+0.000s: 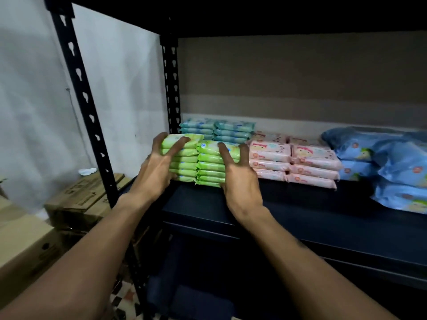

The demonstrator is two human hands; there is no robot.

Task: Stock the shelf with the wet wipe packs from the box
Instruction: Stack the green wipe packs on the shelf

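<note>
Saw a dark shelf (300, 218) board on a black slotted steel frame (80, 93), running from centre to the right edge of frame. Four groups sat directly on it, all set back from the front edge.

- **Left of centre:** green wet wipe packs (209, 168) lay flat in two stacks, side by side and touching.
- **Just behind those, upper centre:** teal packs (232, 132), also in two stacks. Their lower layers were hidden by the green, so I couldn't count them.
- **Right of the green, just beside it:** pink packs (312, 162), with two front stacks three high and more behind.
- **Far right:** larger blue packs (392, 172), piled loosely and tilted, cut off by the frame edge.
</note>
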